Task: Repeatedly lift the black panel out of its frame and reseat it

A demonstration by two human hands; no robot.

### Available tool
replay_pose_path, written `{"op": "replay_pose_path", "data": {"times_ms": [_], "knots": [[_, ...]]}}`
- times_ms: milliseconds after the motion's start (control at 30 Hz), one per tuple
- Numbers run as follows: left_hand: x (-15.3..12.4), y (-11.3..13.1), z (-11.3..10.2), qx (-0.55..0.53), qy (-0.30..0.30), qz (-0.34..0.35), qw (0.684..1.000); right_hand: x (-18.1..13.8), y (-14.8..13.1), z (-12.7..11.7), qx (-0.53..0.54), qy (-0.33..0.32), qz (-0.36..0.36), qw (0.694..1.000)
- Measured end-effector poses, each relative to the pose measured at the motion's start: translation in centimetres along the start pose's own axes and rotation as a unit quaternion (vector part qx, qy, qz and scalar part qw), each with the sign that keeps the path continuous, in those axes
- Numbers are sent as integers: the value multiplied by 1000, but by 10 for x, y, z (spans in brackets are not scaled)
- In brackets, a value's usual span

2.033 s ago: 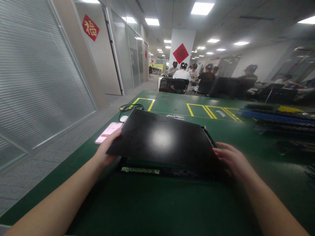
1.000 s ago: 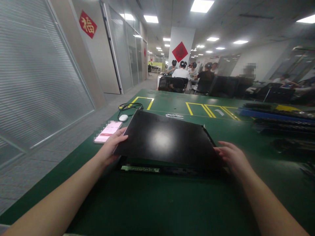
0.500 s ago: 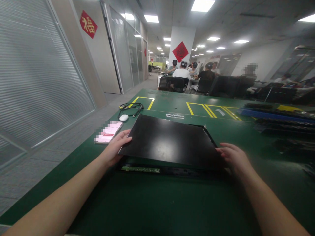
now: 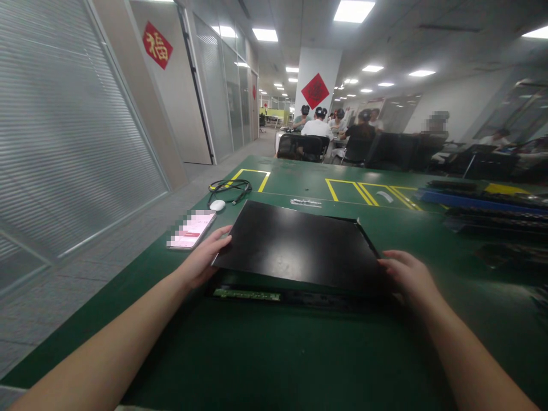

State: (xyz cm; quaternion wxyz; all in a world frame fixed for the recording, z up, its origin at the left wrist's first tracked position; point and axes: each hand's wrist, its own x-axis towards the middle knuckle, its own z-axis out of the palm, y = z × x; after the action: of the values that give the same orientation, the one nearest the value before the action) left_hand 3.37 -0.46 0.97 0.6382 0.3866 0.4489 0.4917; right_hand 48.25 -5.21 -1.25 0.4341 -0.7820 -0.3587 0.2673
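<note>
A flat black panel [image 4: 295,242] lies tilted over a dark chassis [image 4: 274,295] on the green table [image 4: 265,354]; a green circuit strip shows along the chassis front edge. My left hand [image 4: 204,258] grips the panel's near left corner, fingers curled over its edge. My right hand [image 4: 406,275] holds the near right corner, fingers bent around the side. The panel's near edge sits just above the chassis.
A phone with a pink screen [image 4: 191,229], a white mouse [image 4: 217,205] and a black cable [image 4: 229,186] lie to the left. Yellow tape outlines [image 4: 368,193] mark the table. Dark trays and a blue strip [image 4: 479,202] sit at right. Several people sit at desks behind.
The panel has come down from a raised tilt to lie nearly flat on the chassis and shifted slightly right and away. Both hands stayed on its near corners.
</note>
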Motion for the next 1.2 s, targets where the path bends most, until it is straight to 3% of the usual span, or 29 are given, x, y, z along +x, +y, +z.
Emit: {"op": "replay_pose_path", "data": {"times_ms": [300,1200], "knots": [[-2,0,2,-4,-28,-2,1000,2,4,-1,-63,-22,-38,997],[-4,-1,6,9,-22,-6,1000,-6,-3,-1,-174,-16,-113,978]]}}
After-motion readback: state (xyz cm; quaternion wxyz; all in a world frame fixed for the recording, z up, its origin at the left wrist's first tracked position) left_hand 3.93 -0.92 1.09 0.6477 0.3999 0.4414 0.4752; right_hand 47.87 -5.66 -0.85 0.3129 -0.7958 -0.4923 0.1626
